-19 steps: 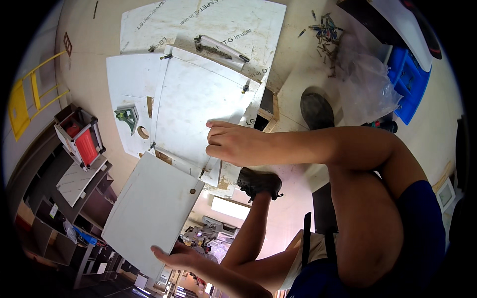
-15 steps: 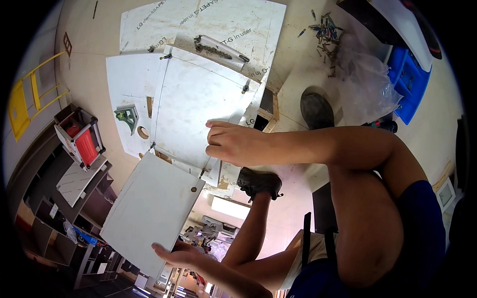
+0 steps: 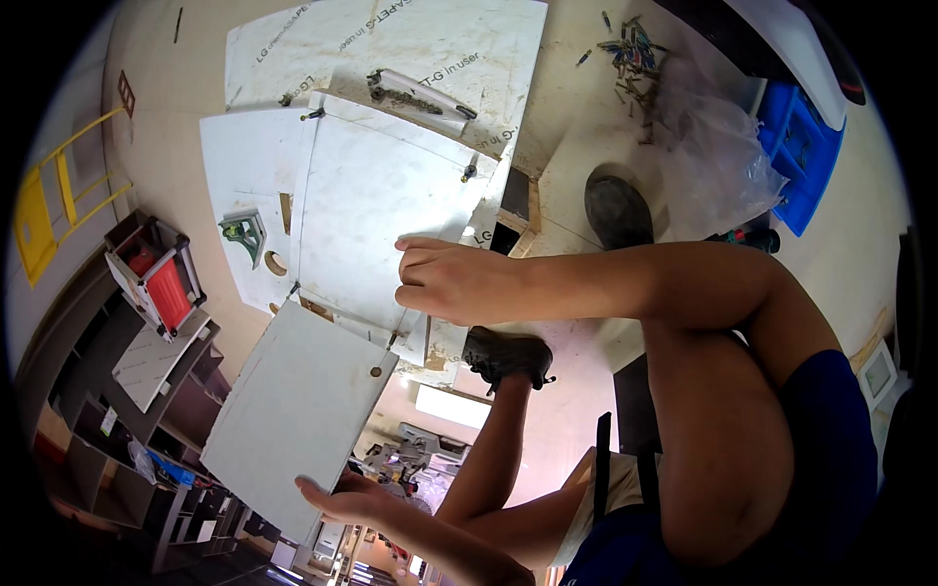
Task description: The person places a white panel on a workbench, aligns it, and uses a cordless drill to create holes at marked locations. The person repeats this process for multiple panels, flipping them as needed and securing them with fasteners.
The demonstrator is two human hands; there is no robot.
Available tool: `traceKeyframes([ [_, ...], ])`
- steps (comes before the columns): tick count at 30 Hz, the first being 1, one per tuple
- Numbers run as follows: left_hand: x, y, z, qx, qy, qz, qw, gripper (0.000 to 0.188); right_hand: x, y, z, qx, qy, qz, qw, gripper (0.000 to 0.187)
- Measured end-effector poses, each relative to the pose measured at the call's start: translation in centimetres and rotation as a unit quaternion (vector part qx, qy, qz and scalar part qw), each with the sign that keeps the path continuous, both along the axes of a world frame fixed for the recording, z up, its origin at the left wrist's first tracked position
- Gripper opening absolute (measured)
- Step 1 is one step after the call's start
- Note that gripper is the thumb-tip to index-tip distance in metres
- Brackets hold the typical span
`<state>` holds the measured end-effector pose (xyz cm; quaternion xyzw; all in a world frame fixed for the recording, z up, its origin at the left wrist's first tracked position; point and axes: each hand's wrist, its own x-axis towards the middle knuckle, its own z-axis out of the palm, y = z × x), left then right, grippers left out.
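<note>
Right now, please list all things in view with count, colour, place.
loose panel: one, white, lower left
pegged panel: one, white, centre
holed board: one, white, upper left
printed sheet: one, white, top
bar: one, grey, upper centre
angled tool: one, green, on holed board
small pieces: many, mixed, upper right
plastic bag: one, clear, upper right
tray: one, blue, far right
frame: one, yellow, far left
cart: one, red-fronted, left
shelves: several, dark, lower left
shoes: two, black, centre and upper right
legs: two, bare, lower right
left hand: one, bare, holding loose panel
right hand: one, bare, at pegged panel
</note>
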<state>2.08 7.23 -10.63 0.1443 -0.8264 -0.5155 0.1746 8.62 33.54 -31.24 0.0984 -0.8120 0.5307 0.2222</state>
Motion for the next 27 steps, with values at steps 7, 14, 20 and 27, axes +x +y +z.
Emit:
traceKeyframes([
  [7, 0.1, 0.9, -0.1, -0.001, 0.012, 0.018, 1.0, 0.043, 0.0, -0.1, -0.1, 0.013, -0.022, 0.023, 0.999, 0.026],
  [14, -0.2, -0.7, 0.0, 0.013, 0.004, -0.002, 1.0, 0.046, 0.2, 0.2, 0.1, 0.016, -0.03, 0.027, 0.999, 0.025],
  [20, 0.3, 0.9, -0.1, -0.01, 0.024, -0.005, 1.0, 0.049, 0.2, 0.0, -0.1, 0.0, -0.02, 0.019, 1.0, 0.024],
  [27, 0.4, 0.9, -0.1, -0.038, 0.055, -0.013, 0.998, 0.048, -0.1, -0.3, -0.4, -0.01, 0.005, -0.004, 1.0, 0.024],
])
